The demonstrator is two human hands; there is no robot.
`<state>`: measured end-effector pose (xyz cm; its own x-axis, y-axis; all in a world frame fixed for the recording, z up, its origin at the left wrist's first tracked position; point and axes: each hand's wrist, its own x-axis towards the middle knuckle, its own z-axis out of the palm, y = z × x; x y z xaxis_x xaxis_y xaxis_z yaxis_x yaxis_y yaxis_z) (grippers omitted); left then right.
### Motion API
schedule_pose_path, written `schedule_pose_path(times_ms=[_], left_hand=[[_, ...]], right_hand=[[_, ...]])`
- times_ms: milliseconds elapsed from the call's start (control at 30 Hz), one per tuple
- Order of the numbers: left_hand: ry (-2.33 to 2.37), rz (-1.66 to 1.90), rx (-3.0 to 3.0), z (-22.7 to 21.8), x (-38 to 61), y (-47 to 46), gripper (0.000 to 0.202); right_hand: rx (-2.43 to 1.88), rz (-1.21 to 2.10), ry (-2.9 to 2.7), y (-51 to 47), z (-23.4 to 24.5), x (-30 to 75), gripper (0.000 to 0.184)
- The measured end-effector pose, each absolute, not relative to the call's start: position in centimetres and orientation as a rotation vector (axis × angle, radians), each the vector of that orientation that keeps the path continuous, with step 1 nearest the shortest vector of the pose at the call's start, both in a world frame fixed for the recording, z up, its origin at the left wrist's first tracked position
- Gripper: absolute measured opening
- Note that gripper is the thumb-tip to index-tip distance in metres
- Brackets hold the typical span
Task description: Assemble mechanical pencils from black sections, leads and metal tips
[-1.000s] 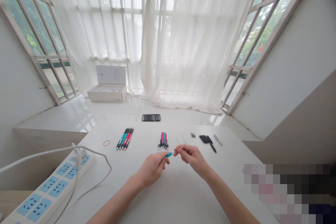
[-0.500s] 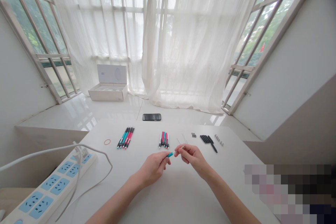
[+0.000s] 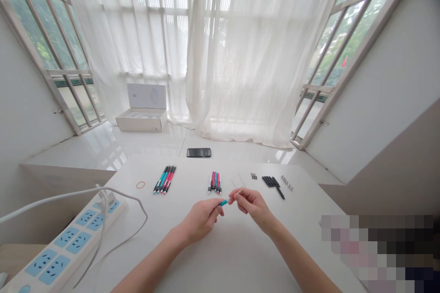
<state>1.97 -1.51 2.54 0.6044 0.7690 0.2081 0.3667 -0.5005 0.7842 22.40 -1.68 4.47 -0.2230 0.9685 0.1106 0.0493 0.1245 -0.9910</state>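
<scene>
My left hand (image 3: 202, 217) is closed around a teal pen barrel (image 3: 223, 202), whose end pokes out toward the right. Facing it, my right hand (image 3: 253, 205) pinches a thin pale pen refill (image 3: 239, 192) between thumb and fingers, close to the barrel's end. Whether the refill sits inside the barrel is too small to tell. Just beyond my hands lie several red, teal and clear pen barrels (image 3: 215, 182) with black clips. More thin refills (image 3: 242, 180) lie behind my right hand. To their right are small dark springs (image 3: 253, 176), black grips (image 3: 273, 183) and small silvery tips (image 3: 286, 183).
Several whole pens (image 3: 165, 179) lie in a row at left, near an orange rubber band (image 3: 140, 185). A power strip (image 3: 65, 242) with a white cable (image 3: 137, 203) crosses the left side. A phone (image 3: 198, 152) and an opened white box (image 3: 139, 123) are farther back.
Both hands hold almost the same pose. The teal barrel's end has shifted very slightly toward my right hand; the other items stay put.
</scene>
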Motion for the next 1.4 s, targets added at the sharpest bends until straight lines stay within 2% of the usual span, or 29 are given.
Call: schedule_pose_path(times_ms=[1400], left_hand=[[0.864,0.726,2.145,2.90,1.68,-1.45,0.029]], right_hand=[[-1.094,1.169,-1.585,-1.80,3.81,22.29,0.028]])
